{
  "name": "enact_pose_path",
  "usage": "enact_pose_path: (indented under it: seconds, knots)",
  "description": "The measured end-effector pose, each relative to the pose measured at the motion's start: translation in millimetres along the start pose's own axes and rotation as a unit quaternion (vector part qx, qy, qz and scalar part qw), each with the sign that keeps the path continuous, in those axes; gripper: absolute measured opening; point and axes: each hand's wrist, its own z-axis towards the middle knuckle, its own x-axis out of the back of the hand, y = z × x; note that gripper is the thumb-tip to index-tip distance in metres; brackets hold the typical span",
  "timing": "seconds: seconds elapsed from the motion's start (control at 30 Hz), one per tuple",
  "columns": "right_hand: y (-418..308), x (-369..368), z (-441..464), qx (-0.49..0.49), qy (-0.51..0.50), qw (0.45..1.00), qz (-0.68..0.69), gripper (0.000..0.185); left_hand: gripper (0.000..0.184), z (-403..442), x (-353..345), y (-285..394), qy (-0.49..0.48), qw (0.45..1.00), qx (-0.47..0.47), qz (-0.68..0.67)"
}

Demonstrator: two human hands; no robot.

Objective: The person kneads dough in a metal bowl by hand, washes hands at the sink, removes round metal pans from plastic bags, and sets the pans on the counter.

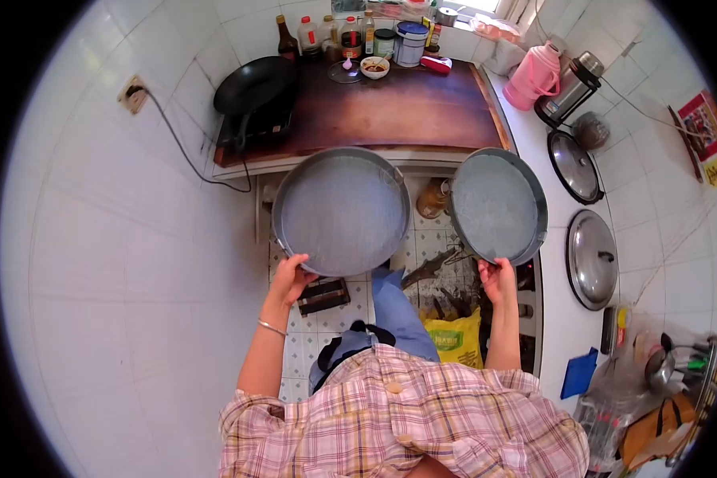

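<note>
My left hand (292,280) grips the near rim of a large round grey metal pan (342,211), thumb on top and fingers underneath. A second, smaller-looking round metal pan (495,205) is in my right hand (498,280), held by its near edge. Both pans are shallow with raised sides, and nothing lies in them. They are in the air in front of me, apart from each other, their insides turned up toward me. The left pan's far edge overlaps the front of the wooden board (406,107) in view.
A black wok (255,84) sits on a cooker at the back left, its cord (191,151) running to the wall. Bottles (350,38) and a small bowl (374,68) line the back. Lids (591,259) and a pink flask (532,77) stand right. A yellow bag (458,338) is below.
</note>
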Motion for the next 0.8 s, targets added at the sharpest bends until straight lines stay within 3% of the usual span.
enact_pose_path:
  seconds: [0.13,0.33,0.53,0.6,0.8]
  knots:
    - [-31,-36,118,-0.018,0.004,1.000,-0.019,0.023,0.034,112,-26,22,0.013,1.000,-0.012,-0.015]
    - [-79,-106,286,-0.105,-0.006,0.994,-0.032,0.024,0.037,246,-60,36,0.122,0.991,-0.001,-0.054]
    - [-102,-152,383,-0.153,-0.023,0.984,-0.087,0.027,0.039,328,-63,40,0.187,0.975,0.002,-0.121]
    - [-105,-161,395,-0.118,-0.020,0.985,-0.123,0.026,0.039,342,-73,47,0.204,0.971,0.000,-0.126]
    - [-104,-169,417,-0.143,-0.030,0.978,-0.152,0.025,0.039,378,-83,61,0.224,0.966,-0.004,-0.126]
